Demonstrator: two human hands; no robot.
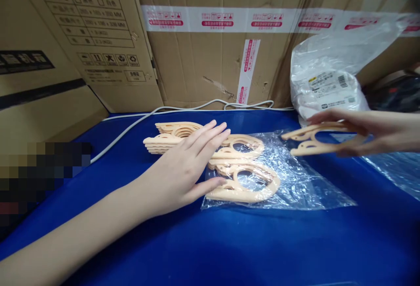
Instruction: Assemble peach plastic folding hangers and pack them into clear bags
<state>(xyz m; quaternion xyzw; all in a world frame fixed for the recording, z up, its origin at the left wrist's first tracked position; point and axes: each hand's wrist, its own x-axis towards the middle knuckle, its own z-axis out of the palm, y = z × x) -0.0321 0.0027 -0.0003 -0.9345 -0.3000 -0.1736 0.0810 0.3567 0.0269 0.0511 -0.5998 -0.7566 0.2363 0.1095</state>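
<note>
Blue tbl, rm nearside of bag

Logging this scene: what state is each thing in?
Left hand: open
Right hand: closed on looped peach plastic item
Peach plastic stack: layered
Central peach plastic loops: lying flat
Clear plastic bag: spread, seal unclear
White labelled plastic bag: bulging
Thin white cable: looped
Brown cardboard: taped

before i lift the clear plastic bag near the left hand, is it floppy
The clear plastic bag is probably floppy, since its film lies creased. Its glossy shine suggests it may be slippery. The peach looped plastic-looking pieces at its left end would likely weigh that side down.
</note>
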